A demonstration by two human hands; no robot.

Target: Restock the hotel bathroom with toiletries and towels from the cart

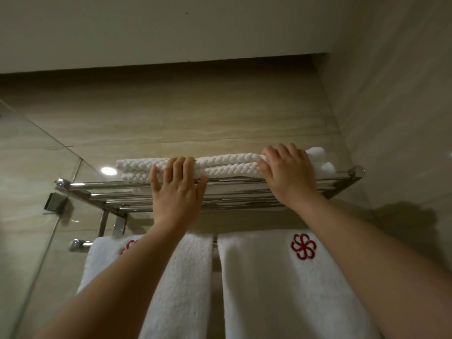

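A folded white towel (pixel 227 165) with a braided weave lies flat on top of the chrome wall rack (pixel 102 185), high above me. My left hand (pixel 177 189) presses flat against the towel's front edge, fingers spread. At the towel's right end, my right hand (pixel 287 171) rests with fingers curled over the fold. Two white hanging towels, the left one (pixel 181 285) and the right one (pixel 281 289), drape from the lower bar, each with a red flower emblem.
A glass shower panel (pixel 31 192) stands at the left, clamped by a metal bracket (pixel 55 201) next to the rack's end. Beige tiled walls meet in a corner at the right. A low ceiling soffit hangs above the rack.
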